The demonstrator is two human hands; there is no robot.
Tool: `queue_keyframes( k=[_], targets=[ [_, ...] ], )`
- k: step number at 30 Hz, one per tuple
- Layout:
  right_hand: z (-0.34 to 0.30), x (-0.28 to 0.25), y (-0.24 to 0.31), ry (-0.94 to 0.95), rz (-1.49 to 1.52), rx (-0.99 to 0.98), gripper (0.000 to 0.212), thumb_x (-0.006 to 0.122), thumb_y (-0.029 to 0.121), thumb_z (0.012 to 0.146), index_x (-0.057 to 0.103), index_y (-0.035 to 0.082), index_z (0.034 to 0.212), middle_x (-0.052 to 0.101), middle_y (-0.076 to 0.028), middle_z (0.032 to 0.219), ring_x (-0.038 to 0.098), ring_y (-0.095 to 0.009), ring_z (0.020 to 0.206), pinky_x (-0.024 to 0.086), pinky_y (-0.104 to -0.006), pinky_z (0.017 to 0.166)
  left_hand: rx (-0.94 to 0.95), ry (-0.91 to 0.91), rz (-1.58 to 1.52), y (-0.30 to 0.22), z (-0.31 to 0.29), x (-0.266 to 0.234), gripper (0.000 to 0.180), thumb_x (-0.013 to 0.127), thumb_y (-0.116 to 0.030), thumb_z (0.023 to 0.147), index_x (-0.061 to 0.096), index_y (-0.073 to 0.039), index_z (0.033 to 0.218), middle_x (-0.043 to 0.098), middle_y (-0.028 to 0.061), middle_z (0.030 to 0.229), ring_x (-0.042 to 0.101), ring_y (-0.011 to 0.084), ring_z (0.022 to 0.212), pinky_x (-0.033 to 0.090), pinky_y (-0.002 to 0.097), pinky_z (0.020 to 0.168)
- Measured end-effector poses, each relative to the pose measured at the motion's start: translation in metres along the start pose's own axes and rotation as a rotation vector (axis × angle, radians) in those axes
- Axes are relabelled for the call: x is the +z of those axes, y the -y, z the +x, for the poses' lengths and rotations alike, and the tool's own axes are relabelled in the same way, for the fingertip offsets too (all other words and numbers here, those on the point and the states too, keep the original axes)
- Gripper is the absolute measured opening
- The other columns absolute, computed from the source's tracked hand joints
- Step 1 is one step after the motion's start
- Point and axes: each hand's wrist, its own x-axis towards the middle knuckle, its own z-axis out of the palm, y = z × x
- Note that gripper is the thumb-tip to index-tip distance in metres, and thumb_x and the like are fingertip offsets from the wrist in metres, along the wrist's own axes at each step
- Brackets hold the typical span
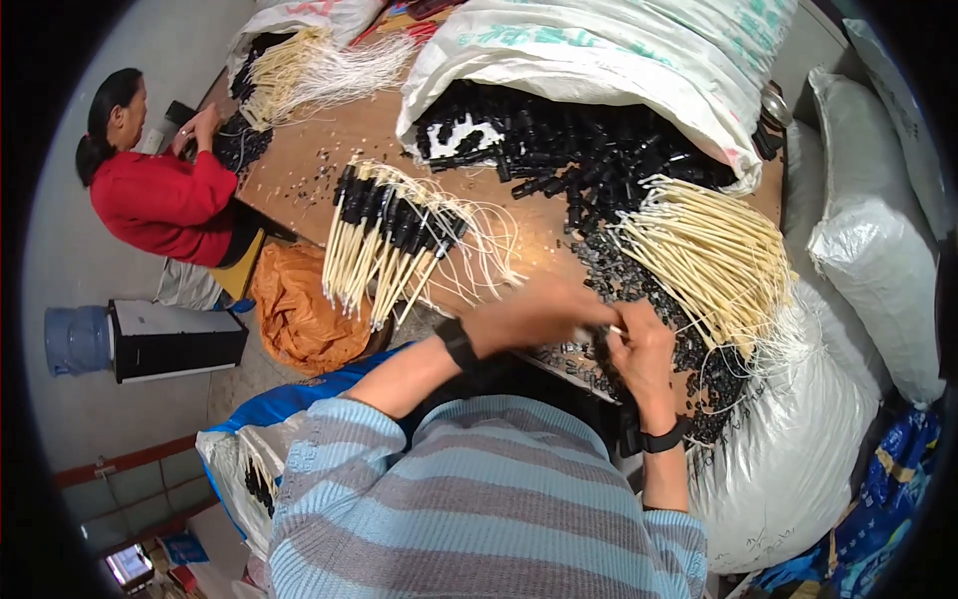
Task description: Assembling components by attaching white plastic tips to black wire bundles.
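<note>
My two hands meet over the near edge of the table. My left hand [539,314] is smeared by motion, so its fingers cannot be read. My right hand [646,344] is closed in a pinch; a small pale tip and something dark show at its fingers, too small to name. Left of the hands lies a bundle of cream rods with black sleeves [384,235] and white wires. On the right rests a pile of plain cream rods [714,255]. Small black parts [639,280] are scattered beside and under my right hand.
A large white sack [619,35] spills black tubular parts [559,130] onto the brown table [299,185]. A person in red [160,190] works at the far left, near more cream rods [284,70]. Full white sacks [878,230] crowd the right side; an orange bag [304,309] stands left.
</note>
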Motion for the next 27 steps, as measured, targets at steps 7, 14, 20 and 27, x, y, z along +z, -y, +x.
queue_keyframes(
  k=[7,14,20,27],
  targets=[
    [0.001,-0.033,-0.028,-0.133,1.377,0.194,0.017,0.065,0.012,0.088,0.058,0.005,0.074,0.069,-0.01,0.099,0.052,-0.005,0.057,0.039,-0.0201,0.048,-0.741,-0.132,-0.019,0.037,-0.04,-0.012,0.014,0.056,-0.013,0.087,0.063,-0.006,0.096,0.064,0.0081,0.073,0.059,0.023,0.058,0.047,0.0358,0.054],
    [0.01,0.028,0.016,-0.017,0.073,-0.073,0.025,0.073,0.009,0.077,0.067,0.007,0.101,0.053,-0.009,0.063,0.053,-0.019,0.052,0.043,-0.0308,0.05,-0.614,-0.299,-0.594,0.015,-0.012,0.013,0.02,0.064,-0.011,0.082,0.069,0.0,0.098,0.067,0.0017,0.077,0.056,0.0062,0.064,0.046,0.0264,0.058],
    [0.004,0.022,0.016,-0.091,0.027,0.002,0.015,0.068,0.006,0.078,0.069,0.006,0.093,0.061,-0.016,0.064,0.06,-0.032,0.055,0.047,-0.0357,0.051,-0.705,-0.138,-0.287,0.005,-0.014,-0.005,0.029,0.063,-0.006,0.073,0.067,0.0,0.101,0.064,0.0126,0.078,0.064,0.0175,0.069,0.05,0.0313,0.068],
    [0.008,0.018,0.011,-0.168,0.021,0.014,0.017,0.066,0.006,0.08,0.069,0.005,0.097,0.064,-0.015,0.071,0.063,-0.03,0.058,0.048,-0.0345,0.053,-0.511,-0.059,-0.104,0.012,-0.023,-0.001,0.036,0.051,0.002,0.072,0.059,-0.002,0.108,0.064,0.0186,0.1,0.059,0.0388,0.097,0.047,0.0448,0.085]
  ],
)
